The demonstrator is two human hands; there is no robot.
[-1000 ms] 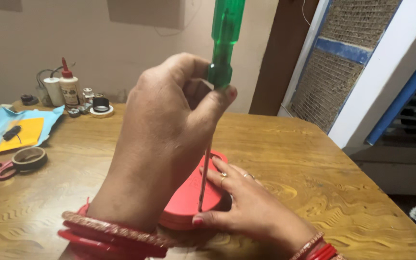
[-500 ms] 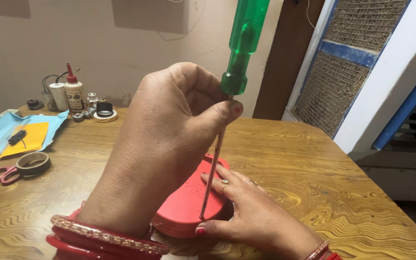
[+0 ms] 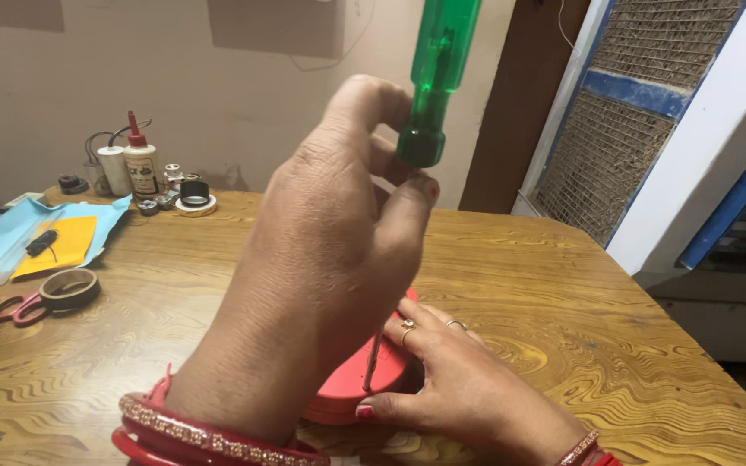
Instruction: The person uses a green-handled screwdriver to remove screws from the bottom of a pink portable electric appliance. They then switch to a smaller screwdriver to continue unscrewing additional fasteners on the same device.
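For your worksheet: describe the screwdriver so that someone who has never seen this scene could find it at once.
Start at the wooden table. At its near edge lies a red round part. The screwdriver stands upright on it in the left hand, the only tool with a clear green handle.

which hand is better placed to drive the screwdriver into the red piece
Left. The left hand already grips the green screwdriver, tip on the red piece; the right hand lies flat, steadying it.

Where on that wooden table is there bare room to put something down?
Bare wood lies right of the right hand, toward the table edge, and between the tape roll and the left hand. The far-left corner is crowded: glue bottle, blue sheet, scissors.
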